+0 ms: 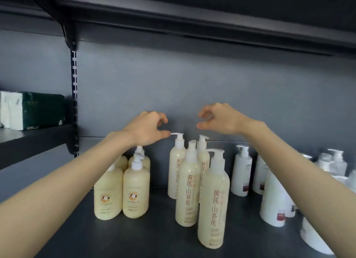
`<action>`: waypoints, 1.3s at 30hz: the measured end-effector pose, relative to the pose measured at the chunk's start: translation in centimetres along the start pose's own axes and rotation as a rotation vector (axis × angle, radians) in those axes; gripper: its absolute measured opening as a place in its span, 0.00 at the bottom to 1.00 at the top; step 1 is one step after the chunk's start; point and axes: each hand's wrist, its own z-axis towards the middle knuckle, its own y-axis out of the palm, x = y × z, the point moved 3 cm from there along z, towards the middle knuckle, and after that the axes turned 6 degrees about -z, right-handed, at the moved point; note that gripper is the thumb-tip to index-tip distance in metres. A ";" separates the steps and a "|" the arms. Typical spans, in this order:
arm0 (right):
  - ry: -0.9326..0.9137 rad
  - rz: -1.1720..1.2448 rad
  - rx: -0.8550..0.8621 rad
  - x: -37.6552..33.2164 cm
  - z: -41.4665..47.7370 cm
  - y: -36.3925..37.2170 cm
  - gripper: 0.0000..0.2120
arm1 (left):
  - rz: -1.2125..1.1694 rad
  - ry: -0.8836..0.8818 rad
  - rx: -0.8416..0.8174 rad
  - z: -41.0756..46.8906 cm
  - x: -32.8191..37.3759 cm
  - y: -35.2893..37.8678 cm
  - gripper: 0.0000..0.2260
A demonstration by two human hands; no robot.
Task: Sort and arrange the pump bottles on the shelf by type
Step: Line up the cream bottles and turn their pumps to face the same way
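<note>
A dark grey shelf (134, 236) ran across the lower view, backed by a grey wall panel (212, 84), with another dark shelf board (192, 16) overhead. To the left, past a slotted upright (74, 84), a lower shelf carried a dark green and white pack (32, 110).

Both bare forearms reached in from the bottom corners towards the back of the shelf.

On the shelf stood three groups of pump bottles, well apart from one another. In the middle were four tall cream bottles (212, 200) with red Chinese lettering, upright and close together (two in front, two behind). To their left stood four short cream bottles (135, 192) with round brown labels, packed in a square. To the right stood white bottles (240, 173), blurred towards the edge, with clear ones (336, 162) behind them; their number could not be told.

The left hand (148, 130) hovered over the short bottles, fingers curled and loosely spread, its grip holding nothing; the thumb tip lay just beside the nozzle of the rear tall bottle's pump (177, 135), and contact could not be told. The right hand (219, 120) hung above the tall group, fingers curled, thumb out, its grip released and apart from every bottle.
</note>
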 end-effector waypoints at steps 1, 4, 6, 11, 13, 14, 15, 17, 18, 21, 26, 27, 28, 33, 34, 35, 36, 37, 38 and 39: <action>-0.005 0.000 -0.017 1.0 0.6 0.4 0.20 | 0.001 -0.008 -0.003 0.7 0.0 0.5 0.19; -0.022 0.039 -0.051 3.6 2.2 1.9 0.20 | -0.022 -0.025 -0.033 2.5 -0.2 2.3 0.20; -0.042 0.066 -0.092 4.9 3.1 3.1 0.20 | -0.072 -0.031 -0.045 3.5 -0.6 3.4 0.20; -0.077 0.219 -0.239 6.7 4.8 5.1 0.20 | -0.194 -0.076 -0.073 5.5 -0.8 5.6 0.19; -0.086 0.309 -0.306 6.9 5.4 5.6 0.18 | -0.257 -0.099 -0.114 6.1 -0.7 6.0 0.18; -0.089 0.339 -0.346 7.0 5.7 5.9 0.17 | -0.268 -0.107 -0.147 6.5 -0.7 6.3 0.17; -0.090 0.353 -0.379 7.1 5.9 6.3 0.15 | -0.270 -0.109 -0.177 6.7 -0.8 6.5 0.16; -0.084 0.392 -0.417 7.2 6.1 6.7 0.10 | -0.268 -0.100 -0.225 7.1 -0.9 6.9 0.14; -0.079 0.434 -0.421 7.2 6.2 6.7 0.08 | -0.273 -0.096 -0.239 7.3 -0.9 7.0 0.13; -0.075 0.512 -0.383 7.1 6.6 6.8 0.04 | -0.327 -0.079 -0.242 7.9 -1.2 7.1 0.11; -0.051 0.439 -0.244 7.7 7.6 7.2 0.03 | -0.307 -0.028 -0.187 8.9 -1.8 7.5 0.09; -0.035 0.425 -0.217 8.0 7.7 7.3 0.03 | -0.291 -0.015 -0.173 9.0 -1.9 7.7 0.09; -0.022 0.410 -0.194 8.2 7.9 7.3 0.04 | -0.276 -0.006 -0.155 9.2 -2.0 7.9 0.09; 0.013 0.269 -0.106 8.5 8.4 7.3 0.04 | -0.251 0.021 -0.109 10.1 -2.4 8.7 0.09; 0.019 0.250 -0.085 8.5 8.6 7.4 0.04 | -0.248 0.021 -0.098 10.2 -2.5 8.8 0.09; 0.023 0.239 -0.064 8.5 8.7 7.5 0.04 | -0.250 0.019 -0.089 10.3 -2.6 8.9 0.09; 0.026 0.238 -0.047 8.6 8.8 7.7 0.04 | -0.256 0.020 -0.081 10.3 -2.7 9.0 0.09; 0.027 0.247 -0.039 8.6 8.9 7.9 0.04 | -0.263 0.022 -0.079 10.3 -2.8 9.0 0.09; 0.022 0.261 -0.039 8.4 9.0 8.1 0.03 | -0.271 0.025 -0.081 10.2 -2.9 9.1 0.09; 0.010 0.271 -0.042 8.2 8.9 8.2 0.03 | -0.284 0.026 -0.086 10.2 -2.9 9.1 0.09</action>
